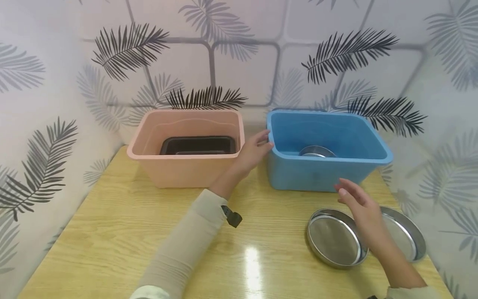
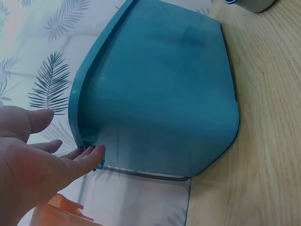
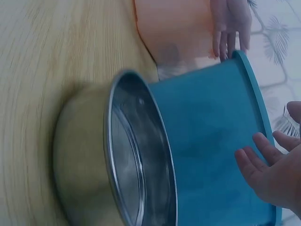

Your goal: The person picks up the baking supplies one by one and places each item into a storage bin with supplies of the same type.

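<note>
A blue plastic bin (image 1: 306, 173) stands at the back right of the table. My left hand (image 1: 254, 153) is at its left rim, fingertips right at the edge and nothing in the grasp. In front of the bin, my right hand (image 1: 361, 209) hovers with loosely bent fingers, holding nothing. Two round metal pans are beneath and beside it: the nearer pan (image 1: 332, 238) shows most of its inside, while the right pan (image 1: 405, 234) is partly hidden by the hand and forearm. Inside the blue bin, a round metal pan (image 1: 317, 152) shows only its upper part.
To the left of the blue bin stands a pink bin (image 1: 186, 171) with a dark rectangular pan (image 1: 199, 145) inside. Both bins are close to the leaf-patterned wall (image 1: 246, 25). The wooden table (image 1: 112, 241) reflects a bright light near its front.
</note>
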Demonstrator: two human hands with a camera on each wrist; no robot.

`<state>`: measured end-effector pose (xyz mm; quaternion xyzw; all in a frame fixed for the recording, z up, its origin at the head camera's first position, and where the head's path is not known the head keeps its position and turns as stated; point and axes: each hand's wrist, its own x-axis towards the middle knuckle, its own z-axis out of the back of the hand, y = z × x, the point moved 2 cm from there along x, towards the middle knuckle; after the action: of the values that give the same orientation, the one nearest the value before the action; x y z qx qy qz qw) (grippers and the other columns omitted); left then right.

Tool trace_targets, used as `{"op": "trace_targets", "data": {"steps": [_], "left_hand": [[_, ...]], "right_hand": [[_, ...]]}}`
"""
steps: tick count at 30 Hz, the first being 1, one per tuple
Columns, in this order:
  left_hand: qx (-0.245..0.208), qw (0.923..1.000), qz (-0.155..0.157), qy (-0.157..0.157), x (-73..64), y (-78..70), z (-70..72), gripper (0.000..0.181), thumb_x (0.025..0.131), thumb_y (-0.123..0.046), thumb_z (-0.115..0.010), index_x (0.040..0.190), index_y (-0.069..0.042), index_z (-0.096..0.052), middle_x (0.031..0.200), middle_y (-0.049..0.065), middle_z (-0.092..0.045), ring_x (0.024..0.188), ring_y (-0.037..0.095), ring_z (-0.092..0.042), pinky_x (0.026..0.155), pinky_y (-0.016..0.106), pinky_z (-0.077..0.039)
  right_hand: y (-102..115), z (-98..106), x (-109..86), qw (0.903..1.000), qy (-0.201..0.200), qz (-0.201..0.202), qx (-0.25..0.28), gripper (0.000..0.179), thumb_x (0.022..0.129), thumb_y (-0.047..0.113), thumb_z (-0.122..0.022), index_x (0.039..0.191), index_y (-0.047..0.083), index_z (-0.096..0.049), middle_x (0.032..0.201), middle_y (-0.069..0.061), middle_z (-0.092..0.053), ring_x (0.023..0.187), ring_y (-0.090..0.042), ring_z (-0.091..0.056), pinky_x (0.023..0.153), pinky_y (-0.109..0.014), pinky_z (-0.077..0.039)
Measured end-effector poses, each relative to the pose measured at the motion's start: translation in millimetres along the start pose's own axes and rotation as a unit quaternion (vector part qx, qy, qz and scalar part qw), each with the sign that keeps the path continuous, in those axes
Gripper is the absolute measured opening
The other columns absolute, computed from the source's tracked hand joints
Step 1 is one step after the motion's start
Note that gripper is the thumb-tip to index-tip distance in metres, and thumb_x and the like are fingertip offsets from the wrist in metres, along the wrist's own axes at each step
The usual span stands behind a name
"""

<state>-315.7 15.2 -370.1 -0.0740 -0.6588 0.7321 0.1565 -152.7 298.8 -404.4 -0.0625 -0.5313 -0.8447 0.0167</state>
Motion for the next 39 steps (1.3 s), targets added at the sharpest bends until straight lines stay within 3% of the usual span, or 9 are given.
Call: {"op": "trace_targets", "data": {"steps": [7,15,24,30,31,33,35,38,39], "left_hand": [[-0.012,0.9999,-0.001,0.000,4.6,11.2,-3.2,0.053,0.104,-0.016,-0.057,0.153,-0.005,-0.041,0.161,0.014,-0.038,0.148,0.031,-0.038,0.118,0.041,-0.038],[-0.021,0.9997,0.001,-0.008,7.1,20.2,-10.7,0.054,0.104,-0.021,-0.058,0.155,-0.011,-0.041,0.162,0.008,-0.037,0.150,0.025,-0.035,0.119,0.041,-0.037],[-0.041,0.9984,0.004,-0.038,8.2,25.8,-16.5,0.053,0.104,-0.022,-0.057,0.155,-0.016,-0.042,0.162,0.007,-0.037,0.150,0.024,-0.035,0.119,0.040,-0.037],[-0.064,0.9969,0.008,-0.044,11.0,27.5,-20.1,0.055,0.104,-0.023,-0.057,0.156,-0.014,-0.040,0.163,0.009,-0.035,0.151,0.023,-0.033,0.118,0.040,-0.038],[-0.065,0.9969,0.006,-0.043,11.3,27.5,-20.8,0.056,0.104,-0.023,-0.058,0.156,-0.013,-0.039,0.163,0.009,-0.035,0.151,0.024,-0.033,0.118,0.040,-0.038],[-0.058,0.9974,0.006,-0.042,11.4,27.4,-21.5,0.058,0.104,-0.024,-0.058,0.157,-0.014,-0.038,0.164,0.008,-0.034,0.151,0.023,-0.033,0.118,0.040,-0.038],[-0.049,0.9979,0.005,-0.043,10.8,27.1,-21.8,0.058,0.104,-0.024,-0.058,0.157,-0.015,-0.037,0.164,0.006,-0.034,0.150,0.024,-0.034,0.118,0.040,-0.038],[-0.036,0.9984,0.000,-0.043,10.2,26.6,-21.7,0.058,0.104,-0.023,-0.057,0.158,-0.015,-0.036,0.164,0.005,-0.034,0.150,0.024,-0.035,0.118,0.040,-0.037],[-0.037,0.9984,-0.005,-0.043,10.3,26.4,-21.7,0.058,0.104,-0.023,-0.057,0.158,-0.014,-0.035,0.164,0.006,-0.034,0.150,0.026,-0.034,0.118,0.040,-0.037]], "right_hand": [[-24,40,-10.4,0.9979,-0.009,-0.012,-0.064,0.055,0.107,0.040,-0.047,0.156,0.017,-0.038,0.131,0.028,-0.057,0.105,0.011,-0.057,0.083,-0.003,-0.041],[-64,88,-23.0,0.9953,-0.031,-0.016,-0.090,0.055,0.106,0.030,-0.053,0.158,0.022,-0.036,0.123,0.037,-0.053,0.107,0.024,-0.048,0.079,0.000,-0.038],[-95,125,-41.1,0.9851,-0.030,-0.061,-0.158,0.059,0.105,0.040,-0.052,0.159,0.028,-0.031,0.145,0.030,-0.042,0.109,0.023,-0.037,0.078,0.002,-0.034],[-112,142,-49.1,0.9813,-0.049,-0.078,-0.169,0.056,0.103,0.037,-0.056,0.156,0.026,-0.039,0.129,0.040,-0.043,0.097,0.027,-0.036,0.070,-0.002,-0.035],[-115,145,-50.3,0.9788,-0.050,-0.083,-0.180,0.058,0.103,0.039,-0.057,0.156,0.025,-0.039,0.128,0.040,-0.042,0.095,0.027,-0.035,0.070,-0.004,-0.035],[-121,148,-52.5,0.9750,-0.042,-0.095,-0.196,0.061,0.103,0.040,-0.055,0.158,0.020,-0.036,0.140,0.033,-0.040,0.106,0.020,-0.044,0.089,-0.016,-0.047],[-127,150,-53.4,0.9689,-0.038,-0.111,-0.218,0.064,0.103,0.044,-0.054,0.158,0.018,-0.034,0.149,0.025,-0.034,0.116,0.014,-0.044,0.092,-0.025,-0.049],[-133,152,-53.0,0.9672,-0.031,-0.138,-0.211,0.068,0.104,0.047,-0.051,0.160,0.015,-0.029,0.165,-0.004,-0.022,0.143,-0.026,-0.041,0.101,-0.064,-0.044],[-136,153,-52.7,0.9674,-0.030,-0.142,-0.208,0.069,0.104,0.047,-0.051,0.160,0.014,-0.027,0.166,-0.011,-0.021,0.145,-0.028,-0.039,0.101,-0.065,-0.044]]}}
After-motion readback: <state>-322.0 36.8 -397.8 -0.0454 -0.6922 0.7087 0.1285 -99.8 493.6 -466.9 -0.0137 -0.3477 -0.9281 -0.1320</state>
